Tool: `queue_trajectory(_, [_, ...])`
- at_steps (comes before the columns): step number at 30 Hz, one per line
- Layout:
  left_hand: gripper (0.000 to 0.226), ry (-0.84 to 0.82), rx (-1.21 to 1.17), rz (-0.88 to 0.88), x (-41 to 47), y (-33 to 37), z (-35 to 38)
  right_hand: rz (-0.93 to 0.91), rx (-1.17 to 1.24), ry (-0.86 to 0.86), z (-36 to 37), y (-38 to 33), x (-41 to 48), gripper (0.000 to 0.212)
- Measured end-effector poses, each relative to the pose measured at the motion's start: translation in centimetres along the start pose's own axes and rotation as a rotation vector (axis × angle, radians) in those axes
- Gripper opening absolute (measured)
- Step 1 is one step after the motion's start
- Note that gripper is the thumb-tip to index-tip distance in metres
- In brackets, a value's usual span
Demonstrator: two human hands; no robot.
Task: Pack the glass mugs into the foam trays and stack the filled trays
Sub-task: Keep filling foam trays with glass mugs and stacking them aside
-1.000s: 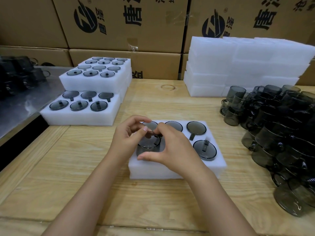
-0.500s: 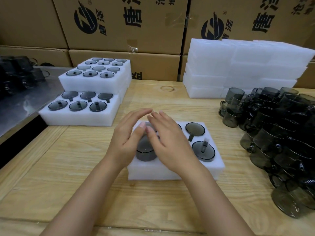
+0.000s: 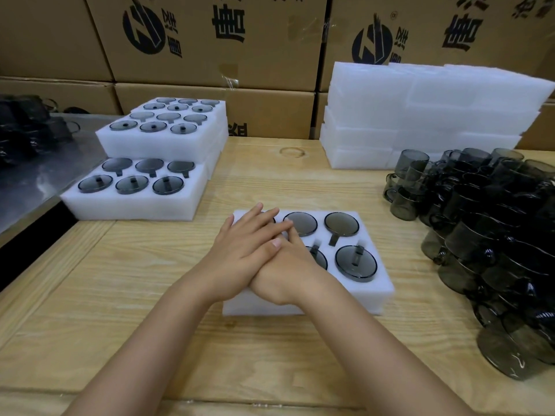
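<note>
A: Where's the mug going in?
B: Hidden straight under the palms, in the near-left pocket of the foam tray [image 3: 379, 295]. The left hand [image 3: 240, 250] lies flat on the right hand [image 3: 285, 276], fingers straight, pressing, gripping nothing.
A: Next?
B: Probably moving the tray, its long axis left-right, to the filled trays [image 3: 162, 139] behind-left of it, nearer the left hand.
A: Writing?
B: Boxes [image 3: 270, 55] behind the tray show a round black logo and big Chinese characters, cropped; I can't read them surely

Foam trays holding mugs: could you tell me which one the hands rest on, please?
The lone tray at front centre: the left hand and right hand overlap on its left half. The other filled trays sit untouched at far left.
</note>
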State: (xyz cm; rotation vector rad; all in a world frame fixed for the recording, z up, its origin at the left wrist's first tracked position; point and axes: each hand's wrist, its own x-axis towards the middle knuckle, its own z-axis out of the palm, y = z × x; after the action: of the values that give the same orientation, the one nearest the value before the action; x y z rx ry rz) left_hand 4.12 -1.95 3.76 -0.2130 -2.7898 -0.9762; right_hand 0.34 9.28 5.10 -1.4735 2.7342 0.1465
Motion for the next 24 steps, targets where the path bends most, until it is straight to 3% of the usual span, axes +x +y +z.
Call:
queue_trajectory(4, [0.039,0.169,-0.18,0.045,-0.4,0.0,0.5,0.001,0.201,0.128,0.6,0.2,0.0,0.062])
queue_trajectory(6, [0.036,0.257,-0.334,0.044,-0.5,0.2,0.4,0.01,0.484,0.239,0.4,0.0,-0.1,0.057])
queue_trajectory(8, [0.039,0.281,-0.34,0.04,-0.7,0.5,0.1,0.085,0.707,0.364,0.2,0.2,-0.6,0.051])
queue_trajectory(10, [0.048,0.267,-0.072,0.069,-1.0,0.8,0.0,0.253,0.52,0.422,0.4,1.2,-1.6,0.052])
queue_trajectory(12, [0.068,0.193,0.233,0.096,-1.3,1.1,0.2,0.422,0.218,0.322,1.0,2.8,-2.5,0.059])
queue_trajectory(13, [0.078,0.121,0.332,0.052,-1.5,1.5,0.5,0.477,0.179,0.226,1.3,3.3,-2.8,0.061])
queue_trajectory(16, [0.094,-0.06,0.509,-0.127,-1.4,2.1,1.3,0.52,0.255,0.018,1.5,4.0,-2.5,0.061])
queue_trajectory(19, [0.093,-0.074,0.508,-0.171,-1.2,2.3,1.3,0.472,0.279,0.015,1.5,4.3,-2.3,0.061])
queue_trajectory(21, [0.089,0.006,0.526,-0.138,-1.5,2.4,1.3,0.413,0.371,0.137,1.4,5.1,-2.9,0.059])
queue_trajectory(24, [0.07,0.326,0.474,-0.024,-1.8,2.5,1.4,0.498,0.686,0.655,1.0,7.8,-4.8,0.04])
